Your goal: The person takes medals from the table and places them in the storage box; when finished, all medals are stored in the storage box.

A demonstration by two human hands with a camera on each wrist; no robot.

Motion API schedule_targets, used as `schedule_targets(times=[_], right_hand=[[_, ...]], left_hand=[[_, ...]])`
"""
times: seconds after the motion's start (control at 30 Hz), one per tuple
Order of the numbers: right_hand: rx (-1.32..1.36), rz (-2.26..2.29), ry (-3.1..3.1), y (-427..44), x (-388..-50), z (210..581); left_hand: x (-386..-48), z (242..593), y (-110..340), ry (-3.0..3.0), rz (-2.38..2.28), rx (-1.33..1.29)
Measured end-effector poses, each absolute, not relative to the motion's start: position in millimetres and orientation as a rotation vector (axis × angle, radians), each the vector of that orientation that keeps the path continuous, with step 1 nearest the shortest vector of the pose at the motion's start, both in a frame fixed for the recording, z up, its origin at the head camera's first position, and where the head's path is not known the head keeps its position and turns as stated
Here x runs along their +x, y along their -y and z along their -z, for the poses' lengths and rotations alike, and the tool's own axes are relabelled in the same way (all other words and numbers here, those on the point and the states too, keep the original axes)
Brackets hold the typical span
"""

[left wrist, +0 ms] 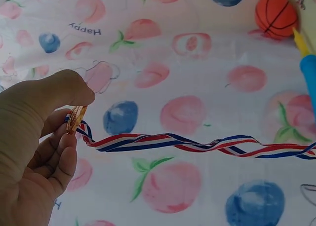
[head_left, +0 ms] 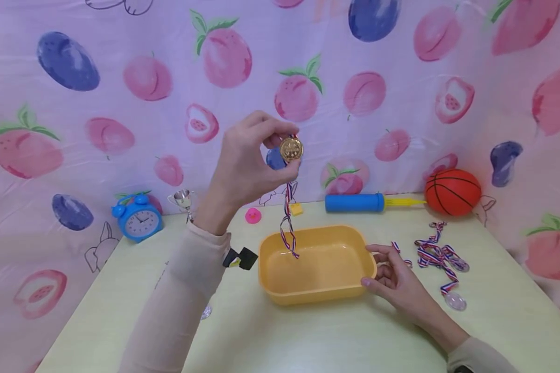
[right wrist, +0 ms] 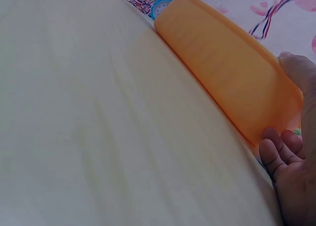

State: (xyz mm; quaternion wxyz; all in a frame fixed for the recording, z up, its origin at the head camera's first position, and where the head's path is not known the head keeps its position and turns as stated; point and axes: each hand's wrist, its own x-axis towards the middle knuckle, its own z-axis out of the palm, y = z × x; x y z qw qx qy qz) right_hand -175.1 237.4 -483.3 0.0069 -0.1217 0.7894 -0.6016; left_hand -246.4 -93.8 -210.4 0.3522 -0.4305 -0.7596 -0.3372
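My left hand (head_left: 248, 161) is raised above the table and pinches a gold medal (head_left: 291, 149) between thumb and fingers. From the medal a red, white and blue ribbon (head_left: 288, 199) hangs twisted, its lower end over the yellow plastic basin (head_left: 315, 299). In the left wrist view the medal (left wrist: 75, 120) is edge-on beside the fingertips. My right hand (head_left: 398, 282) grips the right end of the basin, thumb at the rim and other fingers curled against the side. Inside the basin only its bare floor shows.
Several silver-looking medals with striped ribbons (head_left: 438, 256) lie right of the basin. Along the back stand a blue alarm clock (head_left: 141, 220), small trophy (head_left: 183, 199), pink duck (head_left: 253, 215), yellow toy (head_left: 296, 209), blue pump (head_left: 354, 202) and orange basketball (head_left: 452, 191). Another medal (head_left: 207, 312) shows partly behind my left sleeve.
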Motion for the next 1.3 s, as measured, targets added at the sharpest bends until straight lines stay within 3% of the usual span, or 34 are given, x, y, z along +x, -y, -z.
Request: schedule_targets(times=[0.3,0.8,1.07,1.3], right_hand=[[-0.371,1.879,-2.472,-237.4,-174.6,482.2],[-0.348,1.884,-2.451,-237.3,-174.7,482.3],[-0.353,1.893,-2.436,-237.3,-174.2,481.6],[-0.360,1.882,-2.445,-237.1,-174.5,481.7]], left_hand=[[-250.7,286.4,70.6,2.145,0.973,-1.124],[-236.7,376.2,51.4,2.515,1.165,-0.988],[-232.8,409.9,52.3,2.676,1.122,-0.936],[-231.6,417.7,57.1,2.642,1.066,-0.964]])
